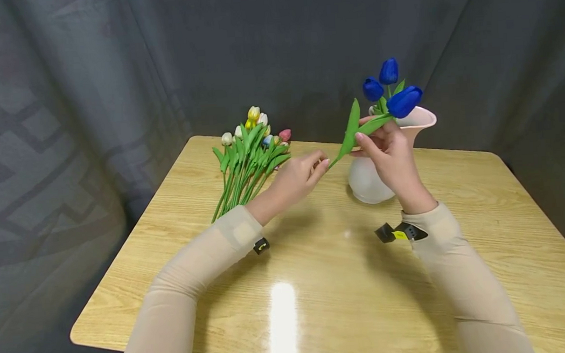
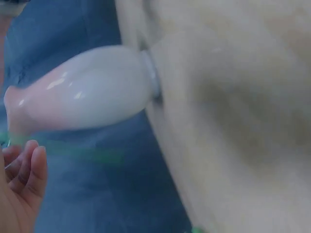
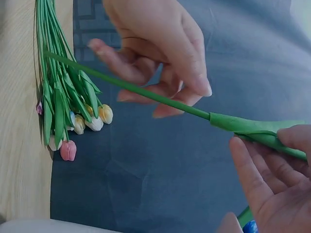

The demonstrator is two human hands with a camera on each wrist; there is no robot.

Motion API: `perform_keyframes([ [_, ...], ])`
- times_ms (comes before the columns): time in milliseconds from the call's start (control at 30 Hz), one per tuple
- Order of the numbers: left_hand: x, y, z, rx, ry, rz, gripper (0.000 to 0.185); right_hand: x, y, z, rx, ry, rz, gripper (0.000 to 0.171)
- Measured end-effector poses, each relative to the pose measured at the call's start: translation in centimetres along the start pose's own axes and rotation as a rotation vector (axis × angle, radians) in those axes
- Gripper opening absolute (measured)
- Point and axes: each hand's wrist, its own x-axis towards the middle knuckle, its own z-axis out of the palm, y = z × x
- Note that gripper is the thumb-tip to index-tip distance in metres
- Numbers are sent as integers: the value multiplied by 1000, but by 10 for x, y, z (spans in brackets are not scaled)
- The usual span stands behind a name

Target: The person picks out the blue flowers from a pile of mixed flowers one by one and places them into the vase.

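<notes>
My right hand (image 1: 391,151) pinches a blue tulip (image 1: 405,102) by its green leaves (image 3: 252,128), with the bloom up to the right and the stem (image 3: 160,98) slanting down to the left. Close against that stem is my left hand (image 1: 298,178), fingers loosely bent; in the right wrist view its thumb stands apart from the stem, which crosses in front of the other fingers (image 3: 141,92). Behind my right hand stands a white vase (image 1: 367,179) with a pink flared mouth. Two more blue tulips (image 1: 381,80) rise at the vase's mouth, their lower stems hidden.
A bunch of tulips (image 1: 243,162) with white, yellow, pink and light blue blooms lies on the left part of the wooden table (image 1: 332,281). Dark grey curtains (image 1: 275,53) hang behind the table. Each wrist wears a dark strap (image 1: 402,232).
</notes>
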Motion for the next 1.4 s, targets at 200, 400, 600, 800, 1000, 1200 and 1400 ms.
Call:
perform_keyframes([
  [200,20,-14,-21,137,-131,-137,21,-1,-1,-4,26,11,22,28],
  [400,23,-30,-18,267,-598,-299,27,-3,-1,-7,-17,-14,25,27],
  [600,12,-39,-4,282,-868,-319,35,-6,-8,-14,13,-25,7,26],
  [800,8,-35,-3,295,-909,-332,38,-2,-36,-31,234,127,-116,34],
  [1000,8,-31,-4,284,-911,-335,39,9,-76,-54,324,503,-359,39],
  [1200,8,-27,-3,281,-924,-323,41,17,-93,-82,68,867,-356,20],
  [1400,9,-27,-1,272,-931,-323,42,30,-76,-95,-20,990,-358,20],
])
